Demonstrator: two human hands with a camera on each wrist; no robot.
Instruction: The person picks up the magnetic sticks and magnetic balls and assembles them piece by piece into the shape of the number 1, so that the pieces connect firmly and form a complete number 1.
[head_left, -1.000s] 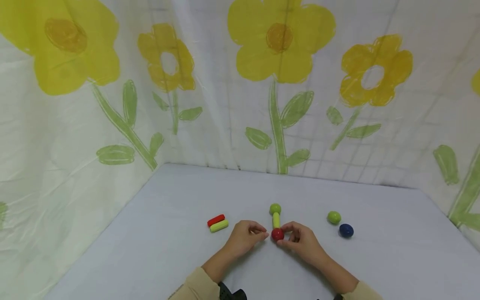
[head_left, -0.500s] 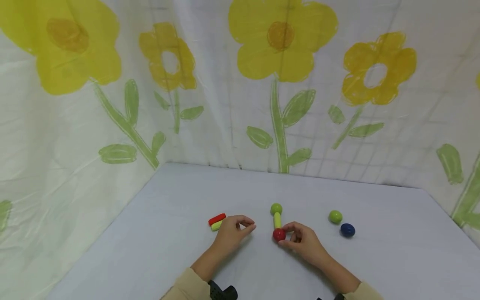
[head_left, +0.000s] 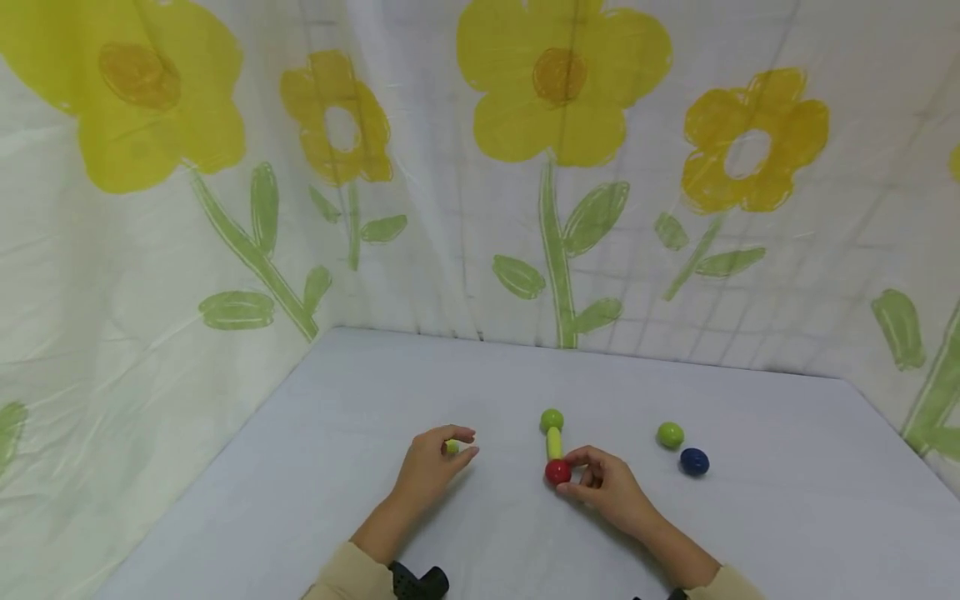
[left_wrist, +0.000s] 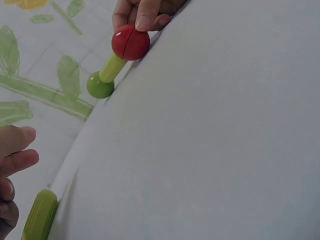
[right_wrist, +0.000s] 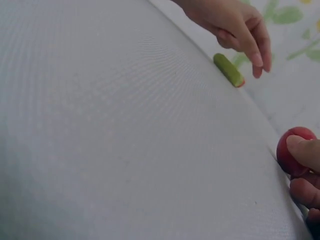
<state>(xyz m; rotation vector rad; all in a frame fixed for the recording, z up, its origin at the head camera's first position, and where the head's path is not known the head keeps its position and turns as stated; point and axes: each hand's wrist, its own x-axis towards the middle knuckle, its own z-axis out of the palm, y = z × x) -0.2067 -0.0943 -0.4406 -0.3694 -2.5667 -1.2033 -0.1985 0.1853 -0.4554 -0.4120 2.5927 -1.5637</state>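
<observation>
The right hand has the red ball pinched between thumb and fingers. The ball sits on the near end of a yellow stick, and a green ball sits on the far end, so they make one little row on the white table. The left hand has nothing in it. Its thumb and fingers are apart, with a gap like a little mouth, near the loose yellow stick but not touching it in the left wrist view. I think the right hand does best to keep a soft, still pinch, so the row does not roll or bend. For a stick like the loose one, a pinch round the middle seems best, slow and low, so it does not slip. Another green ball and a blue ball lie off to the right
</observation>
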